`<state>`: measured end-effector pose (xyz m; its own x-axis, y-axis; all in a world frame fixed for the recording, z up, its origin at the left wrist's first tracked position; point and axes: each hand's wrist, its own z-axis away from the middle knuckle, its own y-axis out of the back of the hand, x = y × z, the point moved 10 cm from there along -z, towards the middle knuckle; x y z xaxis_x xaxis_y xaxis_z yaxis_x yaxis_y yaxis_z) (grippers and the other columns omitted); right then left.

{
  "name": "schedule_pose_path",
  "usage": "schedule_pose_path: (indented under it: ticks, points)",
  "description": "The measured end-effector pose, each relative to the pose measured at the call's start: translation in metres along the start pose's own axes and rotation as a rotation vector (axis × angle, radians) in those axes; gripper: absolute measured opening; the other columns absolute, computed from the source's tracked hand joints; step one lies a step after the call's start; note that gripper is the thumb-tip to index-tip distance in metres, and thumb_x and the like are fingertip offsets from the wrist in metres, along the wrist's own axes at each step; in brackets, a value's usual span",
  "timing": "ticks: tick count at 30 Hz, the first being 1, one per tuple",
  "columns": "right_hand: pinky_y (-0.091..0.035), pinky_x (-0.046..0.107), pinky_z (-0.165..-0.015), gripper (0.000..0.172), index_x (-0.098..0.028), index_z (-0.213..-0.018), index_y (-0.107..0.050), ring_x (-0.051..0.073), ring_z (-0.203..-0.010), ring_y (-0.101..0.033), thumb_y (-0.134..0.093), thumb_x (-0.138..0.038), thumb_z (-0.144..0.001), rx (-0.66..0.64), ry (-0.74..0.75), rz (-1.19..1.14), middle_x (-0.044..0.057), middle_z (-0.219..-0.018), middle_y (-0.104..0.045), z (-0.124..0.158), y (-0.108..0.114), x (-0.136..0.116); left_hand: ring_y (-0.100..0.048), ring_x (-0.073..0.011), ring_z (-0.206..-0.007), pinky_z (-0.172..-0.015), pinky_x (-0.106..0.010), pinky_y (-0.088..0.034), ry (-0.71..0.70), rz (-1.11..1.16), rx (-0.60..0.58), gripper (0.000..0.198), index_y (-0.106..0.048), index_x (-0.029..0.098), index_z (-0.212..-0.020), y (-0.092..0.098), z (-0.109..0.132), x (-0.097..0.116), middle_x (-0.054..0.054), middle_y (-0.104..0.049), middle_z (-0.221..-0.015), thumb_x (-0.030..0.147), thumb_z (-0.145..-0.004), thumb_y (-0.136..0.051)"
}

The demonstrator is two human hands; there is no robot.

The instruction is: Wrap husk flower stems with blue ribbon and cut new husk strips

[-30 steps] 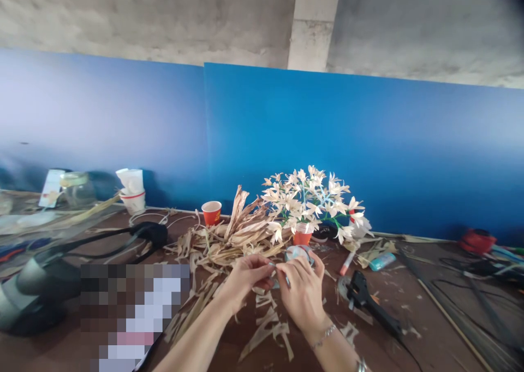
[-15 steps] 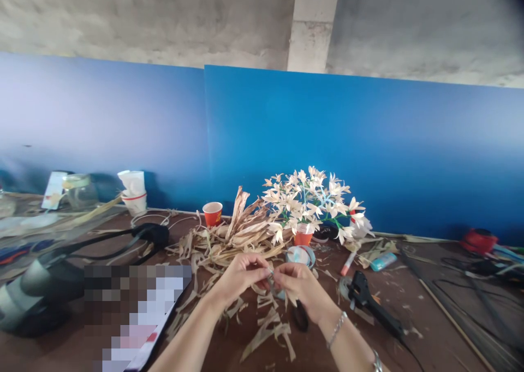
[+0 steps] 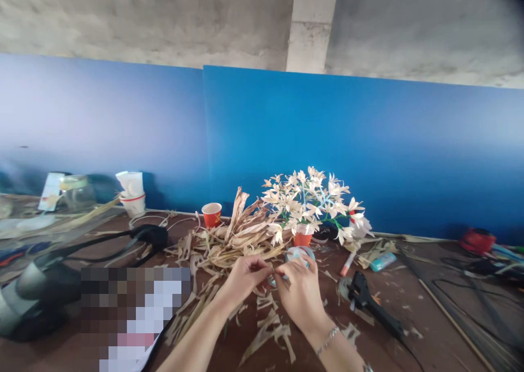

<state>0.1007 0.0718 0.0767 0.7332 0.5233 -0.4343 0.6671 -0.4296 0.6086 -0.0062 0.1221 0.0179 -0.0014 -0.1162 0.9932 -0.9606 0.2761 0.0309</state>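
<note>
My left hand [image 3: 248,278] and my right hand [image 3: 301,290] meet over the table, fingertips pinched close together. Between them is a small pale thing, too small and hidden to name. Just behind my right hand lies a roll of pale tape [image 3: 292,253], partly covered by its fingers. Beyond it, a bunch of cream husk flowers [image 3: 307,197] on green stems stands in a red paper cup [image 3: 303,236]. Dry corn husks [image 3: 233,241] are heaped behind my left hand, and cut husk scraps [image 3: 270,331] lie below both hands.
To the right, a black glue gun [image 3: 374,306] trails its cord. Near it are a marker [image 3: 347,264] and a turquoise packet [image 3: 383,261]. Another red paper cup [image 3: 212,215] stands behind the husks. At left sit a black strapped device [image 3: 49,284] and a white cup [image 3: 133,202].
My right hand has turned, its back now more upward, with its fingers raised over the tape roll. My left hand stays nearly in place, still pinching.
</note>
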Motion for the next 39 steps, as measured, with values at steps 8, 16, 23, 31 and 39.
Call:
schedule_pose_path:
  ticks: [8,16,23,31,39]
  points:
    - [-0.035,0.032,-0.074,0.015,-0.019,-0.068,-0.064,0.017,-0.067,-0.057,-0.052,-0.020,-0.076,-0.114,-0.162,-0.241,0.003,-0.069,-0.066,-0.001,-0.015,0.017,-0.057,-0.0119,-0.050,-0.052,-0.023,-0.044,0.044,0.087,-0.062,0.027,-0.063,0.011,-0.077,-0.001,0.000,0.004,0.000,-0.062,-0.056,0.031,-0.060,-0.069]
    - [-0.039,0.025,-0.055,0.024,-0.015,-0.061,-0.063,0.015,-0.057,-0.055,-0.050,-0.029,-0.076,-0.390,-0.366,-0.588,0.003,-0.060,-0.064,0.006,-0.048,0.033,-0.056,-0.0123,-0.048,-0.051,-0.024,-0.044,-0.006,0.044,-0.116,0.022,-0.059,0.011,-0.069,-0.005,0.002,0.006,-0.002,-0.062,-0.054,0.032,-0.065,-0.066]
    - [-0.024,0.039,-0.087,0.011,-0.020,-0.064,-0.058,0.016,-0.070,-0.055,-0.054,-0.014,-0.072,-0.049,-0.019,0.038,-0.001,-0.064,-0.062,0.001,-0.007,0.004,-0.053,-0.0110,-0.046,-0.046,-0.022,-0.041,-0.027,-0.043,-0.027,0.023,-0.061,0.011,-0.066,-0.003,-0.003,-0.002,0.000,-0.058,-0.050,0.033,-0.066,-0.063]
    - [-0.023,0.037,-0.089,0.020,-0.020,-0.070,-0.058,0.014,-0.070,-0.054,-0.044,-0.010,-0.080,0.013,0.045,0.080,-0.001,-0.065,-0.062,0.001,0.002,-0.003,-0.059,-0.0135,-0.050,-0.053,-0.025,-0.047,-0.002,0.029,-0.001,0.024,-0.057,0.012,-0.069,0.000,-0.004,-0.004,0.000,-0.060,-0.053,0.034,-0.063,-0.065]
    - [-0.037,0.030,-0.067,0.018,-0.019,-0.063,-0.061,0.018,-0.063,-0.055,-0.051,-0.026,-0.077,-0.069,-0.198,-0.208,0.002,-0.062,-0.064,-0.001,-0.007,0.019,-0.062,-0.0140,-0.053,-0.052,-0.024,-0.048,0.020,0.140,-0.066,0.020,-0.050,0.016,-0.072,-0.009,0.003,0.000,0.002,-0.059,-0.058,0.031,-0.068,-0.062]
